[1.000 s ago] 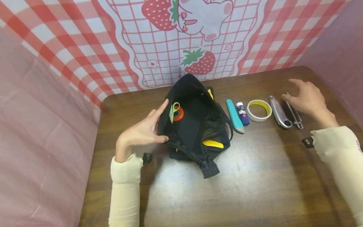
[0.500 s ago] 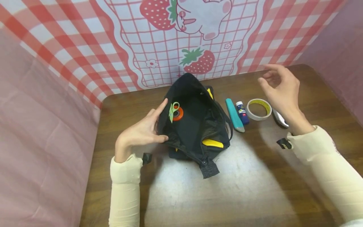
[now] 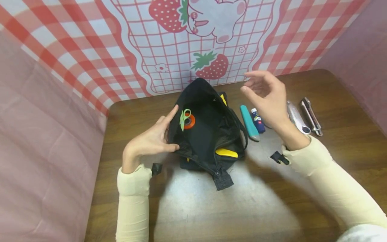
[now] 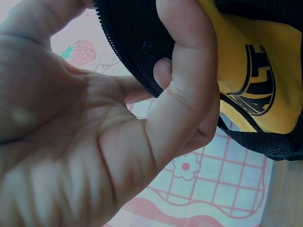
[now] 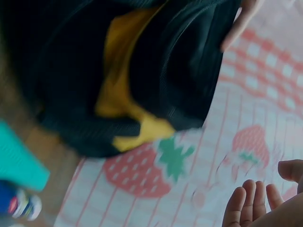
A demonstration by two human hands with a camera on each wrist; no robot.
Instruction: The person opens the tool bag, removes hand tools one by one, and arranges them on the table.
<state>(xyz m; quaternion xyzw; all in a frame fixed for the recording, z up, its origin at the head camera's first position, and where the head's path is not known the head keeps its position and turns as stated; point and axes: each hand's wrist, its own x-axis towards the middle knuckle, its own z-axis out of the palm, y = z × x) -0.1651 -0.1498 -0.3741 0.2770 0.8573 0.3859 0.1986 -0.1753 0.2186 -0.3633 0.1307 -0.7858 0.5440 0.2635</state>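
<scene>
A black-and-yellow tool bag (image 3: 205, 134) stands with its mouth wide apart. My left hand (image 3: 149, 137) grips its left rim, thumb at the near side and index finger along the edge; in the left wrist view, fingers bend around the zipped edge (image 4: 128, 52). Light green scissors (image 3: 183, 120) and an orange disc (image 3: 189, 121) with a dark centre lie inside. Held in the air right of the bag, my right hand (image 3: 269, 95) has loosely bent fingers and nothing between them. Below it are a teal cutter (image 3: 249, 122) and a blue glue stick (image 3: 258, 121).
Right of my right hand, a silver cutter (image 3: 297, 117) and a slimmer metal cutter (image 3: 311, 116) lie on the wooden table (image 3: 229, 215). The hand hides the tape roll almost fully. A patterned cloth (image 3: 145, 33) rises behind the table's back edge.
My right hand has moved left from over the slim cutter, past the tape roll, towards the bag, uncovering both metal cutters. The left hand and bag have stayed put.
</scene>
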